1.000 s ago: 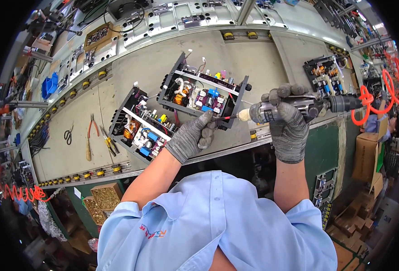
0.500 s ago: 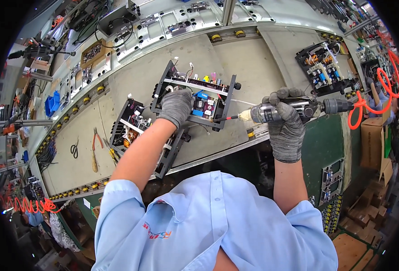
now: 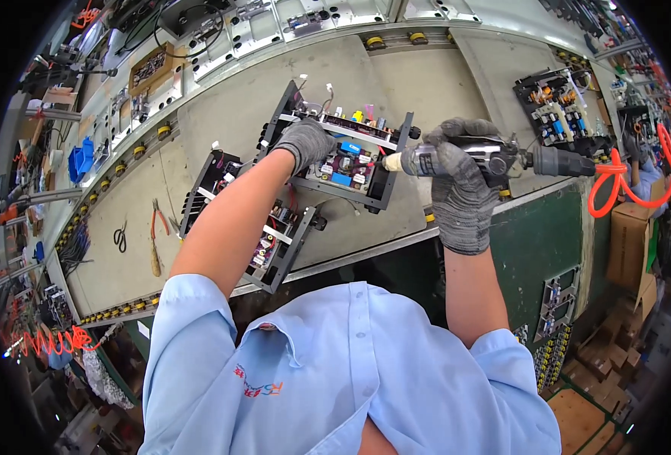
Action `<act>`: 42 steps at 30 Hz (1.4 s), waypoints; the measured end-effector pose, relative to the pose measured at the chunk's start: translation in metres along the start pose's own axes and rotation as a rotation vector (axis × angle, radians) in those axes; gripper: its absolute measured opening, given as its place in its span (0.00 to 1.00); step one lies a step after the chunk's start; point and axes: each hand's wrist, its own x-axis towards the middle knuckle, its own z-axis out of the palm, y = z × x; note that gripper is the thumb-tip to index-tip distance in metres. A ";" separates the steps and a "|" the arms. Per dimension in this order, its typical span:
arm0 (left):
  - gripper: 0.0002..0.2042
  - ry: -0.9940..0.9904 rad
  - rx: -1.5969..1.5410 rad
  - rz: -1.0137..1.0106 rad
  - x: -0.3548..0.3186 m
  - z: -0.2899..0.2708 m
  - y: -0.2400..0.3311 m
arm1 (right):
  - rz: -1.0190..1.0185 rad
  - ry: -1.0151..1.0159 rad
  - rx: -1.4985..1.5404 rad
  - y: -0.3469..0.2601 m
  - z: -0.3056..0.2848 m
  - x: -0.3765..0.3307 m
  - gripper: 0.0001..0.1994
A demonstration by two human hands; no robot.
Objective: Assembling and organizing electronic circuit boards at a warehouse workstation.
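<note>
My gloved right hand point(image 3: 463, 186) is wrapped round a pneumatic screwdriver point(image 3: 495, 161), held nearly level. Its pale nose meets the right side plate of an open-frame electronics unit point(image 3: 335, 189), and the bit reaches in among the parts there. On the left part of this unit lies my gloved left hand point(image 3: 307, 142), fingers curled over the frame, their tips hidden inside. Blue, yellow and purple components show on its board. A second, similar unit point(image 3: 278, 258) sits below and left, partly under the first unit and partly covered by my left forearm.
Pliers point(image 3: 158, 216), a wooden-handled tool point(image 3: 155, 262) and scissors point(image 3: 121, 236) lie at left. A third unit point(image 3: 555, 114) stands at right. A coiled orange hose point(image 3: 608, 189) runs from the screwdriver. Metal plates point(image 3: 256, 34) line the far shelf behind a roller rail point(image 3: 419, 37).
My right hand has brought the screwdriver left and slightly up, so its bit now reaches inside the unit's frame. The left hand stays on the unit. The whole view has shifted slightly.
</note>
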 end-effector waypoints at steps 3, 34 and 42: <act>0.21 -0.049 -0.222 -0.153 0.001 -0.004 0.001 | 0.025 -0.068 -0.064 0.025 -0.001 0.011 0.16; 0.25 0.177 -0.503 -0.135 -0.004 0.025 -0.030 | 0.212 -0.611 -0.700 0.083 0.058 0.017 0.19; 0.23 0.230 -0.541 -0.277 -0.025 0.046 -0.049 | 0.198 -0.566 -0.478 0.086 0.084 0.001 0.17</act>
